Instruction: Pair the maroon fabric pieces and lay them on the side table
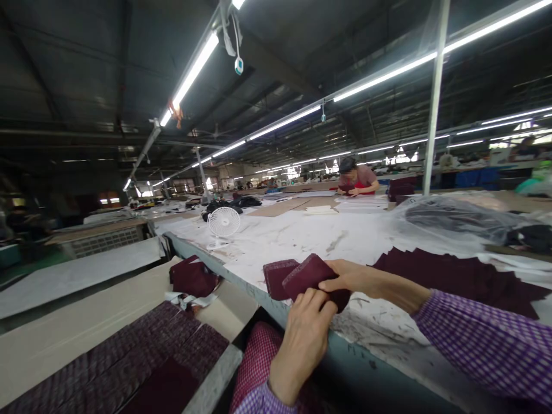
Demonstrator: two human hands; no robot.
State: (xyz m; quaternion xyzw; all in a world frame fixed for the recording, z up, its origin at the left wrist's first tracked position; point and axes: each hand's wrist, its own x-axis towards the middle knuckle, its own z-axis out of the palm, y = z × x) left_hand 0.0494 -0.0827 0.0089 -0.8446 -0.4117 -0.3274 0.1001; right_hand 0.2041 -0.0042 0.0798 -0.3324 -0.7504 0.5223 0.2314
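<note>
Both my hands grip a small stack of dark maroon fabric pieces (308, 276) at the near edge of the white cutting table (302, 236). My left hand (304, 333) closes its fingers on the stack's near corner. My right hand (349, 279) pinches the stack's right side from above. A second small maroon stack (276, 276) lies just left of it. A spread of maroon cut fabric (457, 276) covers the table to the right, beyond my right arm in its checked sleeve.
Rows of maroon pieces (142, 356) lie on a lower board at the left, with a maroon bundle (192, 279) above them. A white fan (223, 224) stands on the table. A plastic-wrapped bundle (457, 218) sits far right. Another person (357, 178) works at the far end.
</note>
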